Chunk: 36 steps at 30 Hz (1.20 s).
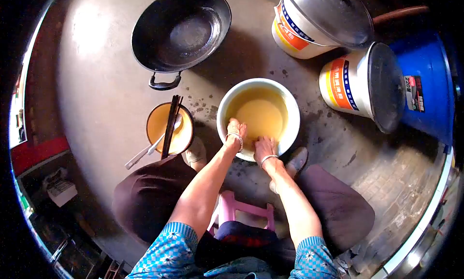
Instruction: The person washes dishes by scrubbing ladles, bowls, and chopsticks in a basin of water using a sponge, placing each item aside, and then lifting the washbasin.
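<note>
A pale basin (pixel 293 110) of cloudy yellowish water stands on the floor between my feet. My left hand (pixel 237 130), with a bracelet at the wrist, dips into the water near the basin's left wall. Close beside it, my right hand (pixel 266 147) reaches in over the near rim, also with a bracelet. The murky water hides the fingertips of both hands, so I cannot see whether they hold anything. To the left sits an enamel bowl (pixel 157 119) with dark chopsticks (pixel 171 127) and a white-handled spoon (pixel 153 147) across it.
A black wok (pixel 181 35) lies on the floor at upper left. Two lidded white buckets (pixel 295 35) (pixel 340 83) and a blue barrel (pixel 425 85) stand at right. A pink stool (pixel 232 209) is beneath me.
</note>
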{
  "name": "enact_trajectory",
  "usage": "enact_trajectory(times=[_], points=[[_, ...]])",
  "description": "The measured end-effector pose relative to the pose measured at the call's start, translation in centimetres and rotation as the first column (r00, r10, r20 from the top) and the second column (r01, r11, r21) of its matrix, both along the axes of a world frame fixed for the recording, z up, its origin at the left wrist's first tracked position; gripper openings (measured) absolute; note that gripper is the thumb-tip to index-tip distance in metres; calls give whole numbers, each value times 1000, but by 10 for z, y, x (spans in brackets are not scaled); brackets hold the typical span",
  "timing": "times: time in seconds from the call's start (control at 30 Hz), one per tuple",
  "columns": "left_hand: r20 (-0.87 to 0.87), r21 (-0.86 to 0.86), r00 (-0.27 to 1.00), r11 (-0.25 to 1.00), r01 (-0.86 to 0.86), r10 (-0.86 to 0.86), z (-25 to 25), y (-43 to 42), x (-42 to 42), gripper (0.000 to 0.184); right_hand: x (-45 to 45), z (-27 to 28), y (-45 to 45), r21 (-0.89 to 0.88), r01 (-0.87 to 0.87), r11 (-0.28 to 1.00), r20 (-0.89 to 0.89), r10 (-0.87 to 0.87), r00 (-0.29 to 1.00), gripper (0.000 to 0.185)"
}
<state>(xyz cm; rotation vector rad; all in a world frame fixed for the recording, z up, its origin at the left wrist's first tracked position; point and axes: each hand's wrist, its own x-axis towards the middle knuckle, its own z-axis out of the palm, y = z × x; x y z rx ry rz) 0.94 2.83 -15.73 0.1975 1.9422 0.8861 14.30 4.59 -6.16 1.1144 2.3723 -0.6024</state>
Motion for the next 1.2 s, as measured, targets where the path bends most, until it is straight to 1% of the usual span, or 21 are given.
enact_trajectory(times=[0.07, 0.1, 0.13, 0.17, 0.2, 0.23, 0.33, 0.37, 0.4, 0.47, 0.53, 0.63, 0.7, 0.73, 0.8, 0.83, 0.9, 1.0, 1.07, 1.13, 1.2], points=[[-20, -45, 1000, 999, 20, -21, -47, -3, 11, 25, -2, 21, 15, 4, -30, 1000, 109, 29, 994, 19], [319, -12, 893, 943, -332, 318, -75, -9, 18, 26, -2, 24, 20, 8, -56, 998, 207, 53, 977, 21], [604, -104, 571, 766, -635, 556, -91, -14, 22, 28, 5, 16, 26, 27, -111, 993, 235, 101, 967, 22], [638, -150, 463, 689, -709, 615, -79, -10, 24, 29, 9, 10, 31, 99, -119, 988, 223, 94, 970, 19], [634, -156, 460, 685, -711, 621, -65, -11, 23, 29, 11, 4, 36, 171, -126, 977, 207, 89, 974, 15], [383, -15, 816, 886, -463, 433, -20, -6, 16, 28, 8, 9, 44, 168, -117, 979, 203, 82, 976, 18], [261, -98, 923, 959, -268, 284, -43, -9, 17, 20, -7, 27, 67, 83, -79, 993, 272, 54, 961, 23], [1, -138, 999, 990, -38, 39, -9, -1, 16, 16, -10, 27, 71, 80, -81, 993, 274, 56, 960, 23], [-240, -232, 943, 957, 175, -231, 15, 5, 16, 14, -12, 26, 75, 135, -103, 985, 266, 64, 962, 24], [-189, -176, 973, 980, 96, -129, 31, 7, 16, 14, -15, 19, 80, 190, -127, 974, 258, 75, 963, 26], [-134, -122, 991, 992, 8, -25, 20, 7, 17, 17, -13, 3, 85, 223, 5, 975, 83, -24, 996, 29], [-79, -238, 996, 971, 20, -40, -9, 4, 20, 18, -26, -8, 95, 111, 103, 988, -31, -100, 995, 30], [-278, -159, 923, 961, 228, -265, 19, 3, 14, 20, -38, -6, 95, 50, 183, 982, -125, -176, 976, 30], [-279, -159, 923, 960, 229, -266, 19, 4, 14, 20, -43, -5, 93, 50, 184, 982, -126, -177, 976, 30], [-147, 62, 987, 995, 73, -63, 20, 4, 12, 28, -50, -4, 89, 42, 131, 991, -156, -123, 980, 28], [-149, 64, 987, 995, 77, -67, 28, 6, 10, 28, -52, -8, 85, 52, 98, 994, -134, -91, 987, 31], [223, 225, 968, 960, -166, 115, 50, 13, 8, 35, -55, 0, 78, 7, 102, 995, -168, -99, 981, 31], [309, 177, 939, 961, -214, 153, 29, 5, 12, 37, -48, -3, 61, 6, 64, 998, -295, -59, 954, 32], [202, 157, 972, 975, -155, 122, 44, 7, 11, 36, -42, 13, 53, -105, 61, 993, -311, -91, 946, 35], [322, 122, 925, 960, -252, 202, 75, 8, 10, 35, -31, 15, 42, -155, 75, 985, -370, -129, 920, 36], [381, 120, 899, 953, -279, 216, 54, -2, 12, 34, -18, 19, 37, -211, 86, 974, -427, -171, 888, 38]])
